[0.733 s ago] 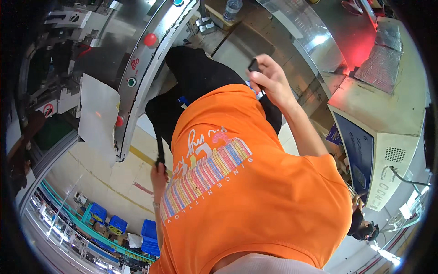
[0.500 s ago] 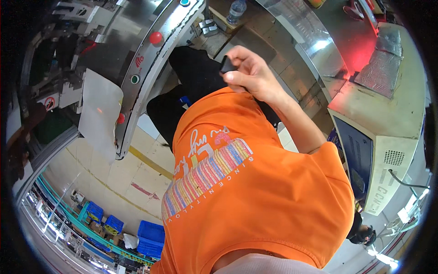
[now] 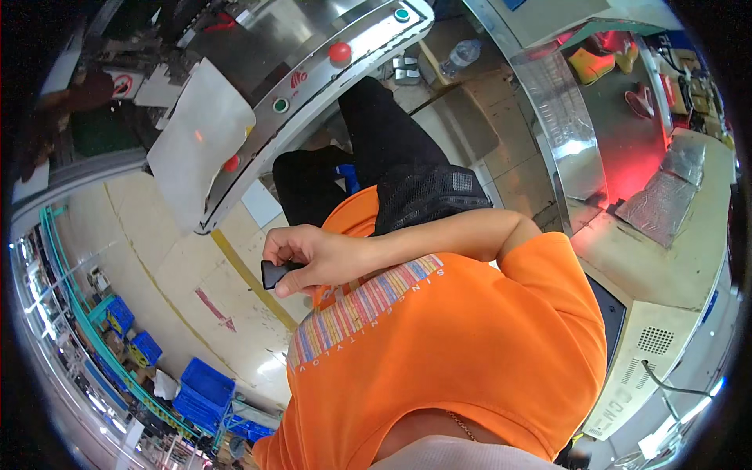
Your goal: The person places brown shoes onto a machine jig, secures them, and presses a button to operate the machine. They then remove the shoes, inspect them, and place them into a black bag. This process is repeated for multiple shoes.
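Observation:
My right hand (image 3: pixel 317 257) reaches across the front of my orange shirt (image 3: pixel 446 352). Its fingers are closed on a small black block (image 3: pixel 274 275), which sticks out below the fingertips; most of it shows, but its exact kind I cannot make out. The hand is just in front of the belly, over the pale floor. My left hand is out of the picture; only the left sleeve edge shows near the lower rim. A black mesh pouch (image 3: pixel 431 194) lies at my waist beyond the right forearm.
To the left, a machine panel (image 3: pixel 313 78) carries red and green buttons, with a white sheet (image 3: pixel 205 129) hanging by it. At the right stand a cream machine housing (image 3: pixel 658 321) and a metal chute (image 3: pixel 568 129) glowing red. Blue crates (image 3: pixel 205 392) sit lower left; a bottle (image 3: pixel 460 56) stands ahead.
My right hand has swung left and toward my body, from above the thighs to before the belly, still gripping the black block. The view has turned, shifting the machines.

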Demonstrator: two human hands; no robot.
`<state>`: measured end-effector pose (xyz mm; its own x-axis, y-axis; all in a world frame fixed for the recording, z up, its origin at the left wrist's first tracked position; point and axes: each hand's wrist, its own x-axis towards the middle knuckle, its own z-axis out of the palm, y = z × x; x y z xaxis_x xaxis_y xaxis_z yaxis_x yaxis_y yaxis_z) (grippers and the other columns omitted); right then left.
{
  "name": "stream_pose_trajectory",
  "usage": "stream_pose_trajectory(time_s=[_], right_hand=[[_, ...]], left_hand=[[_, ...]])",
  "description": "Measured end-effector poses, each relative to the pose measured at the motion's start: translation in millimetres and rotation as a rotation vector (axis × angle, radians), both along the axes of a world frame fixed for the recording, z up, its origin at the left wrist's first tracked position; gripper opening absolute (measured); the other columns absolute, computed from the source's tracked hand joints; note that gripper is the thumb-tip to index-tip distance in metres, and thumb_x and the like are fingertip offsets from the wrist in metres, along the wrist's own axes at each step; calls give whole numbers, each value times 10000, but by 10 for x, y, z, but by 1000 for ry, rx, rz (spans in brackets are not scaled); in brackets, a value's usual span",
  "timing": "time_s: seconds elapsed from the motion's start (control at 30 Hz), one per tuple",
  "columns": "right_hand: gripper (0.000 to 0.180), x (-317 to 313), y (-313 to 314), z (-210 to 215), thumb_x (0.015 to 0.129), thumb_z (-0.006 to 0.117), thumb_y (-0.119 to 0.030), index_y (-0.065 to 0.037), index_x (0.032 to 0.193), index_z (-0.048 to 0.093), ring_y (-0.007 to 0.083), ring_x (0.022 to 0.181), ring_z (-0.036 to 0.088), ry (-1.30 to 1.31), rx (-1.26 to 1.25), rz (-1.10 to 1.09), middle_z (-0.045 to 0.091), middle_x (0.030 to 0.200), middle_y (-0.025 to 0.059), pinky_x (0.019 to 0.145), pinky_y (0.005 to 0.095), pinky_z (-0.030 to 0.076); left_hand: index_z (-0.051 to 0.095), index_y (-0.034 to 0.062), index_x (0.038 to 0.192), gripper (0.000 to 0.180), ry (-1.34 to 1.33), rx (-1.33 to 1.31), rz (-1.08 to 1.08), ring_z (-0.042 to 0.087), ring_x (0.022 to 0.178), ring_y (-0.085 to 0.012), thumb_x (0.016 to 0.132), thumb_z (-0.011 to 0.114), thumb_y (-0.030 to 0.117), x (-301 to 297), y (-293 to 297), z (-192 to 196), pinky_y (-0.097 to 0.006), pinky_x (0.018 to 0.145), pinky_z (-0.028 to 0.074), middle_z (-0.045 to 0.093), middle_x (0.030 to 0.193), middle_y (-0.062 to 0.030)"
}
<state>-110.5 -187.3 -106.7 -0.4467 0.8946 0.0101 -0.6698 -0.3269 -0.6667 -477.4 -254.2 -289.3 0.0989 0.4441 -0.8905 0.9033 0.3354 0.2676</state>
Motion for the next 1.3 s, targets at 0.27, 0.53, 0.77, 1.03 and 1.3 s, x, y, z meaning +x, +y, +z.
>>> stream_pose_trajectory(time_s=[0.27, 0.53, 0.77, 1.03, 1.3], right_hand=[[326, -301, -111, 30, 717, 694, -107, 6, 883, 437, 127, 685, 522, -342, 42, 249, 534, 761, 85, 574, 252, 431], [379, -775, -152, 191, 640, 735, -173, -21, 870, 475, 201, 749, 532, -415, 549, 177, 549, 796, 96, 639, 316, 424], [337, -352, -103, 229, 701, 699, -184, -13, 908, 494, 272, 821, 547, -405, 684, 81, 553, 865, 135, 690, 345, 429], [540, 1922, -907, 470, 893, 374, -484, -13, 1096, 541, 201, 963, 539, -1182, 44, -643, 566, 1057, 109, 838, 336, 424], [401, 1489, -2003, -522, 825, 543, -456, -72, 942, 544, 82, 666, 445, -842, -549, -296, 492, 714, -19, 632, 224, 374]], left_hand=[[503, 32, 1116, 246, -637, 285, 18, 523, 939, -122, 921, 431, 163, 1658, 1654, 1036, -264, 822, 409, 559, 992, -48], [282, 70, 1351, 797, -583, -470, -685, 286, 1264, -285, 820, 308, 664, 3677, 1586, 1075, -473, 1024, 192, 310, 1372, -149], [286, 72, 1354, 744, -760, -700, -613, 243, 1288, -182, 841, 359, 606, 3884, 1500, 886, -348, 1047, 194, 284, 1388, -132], [394, 55, 1297, 497, -1054, -681, -461, 343, 1230, -182, 914, 352, 369, 3760, 1472, 912, -298, 1041, 224, 394, 1321, -87], [377, 46, 1303, 629, -1266, -517, -631, 352, 1219, -192, 861, 409, 492, 3863, 1563, 1003, -315, 1035, 225, 402, 1311, -98]])
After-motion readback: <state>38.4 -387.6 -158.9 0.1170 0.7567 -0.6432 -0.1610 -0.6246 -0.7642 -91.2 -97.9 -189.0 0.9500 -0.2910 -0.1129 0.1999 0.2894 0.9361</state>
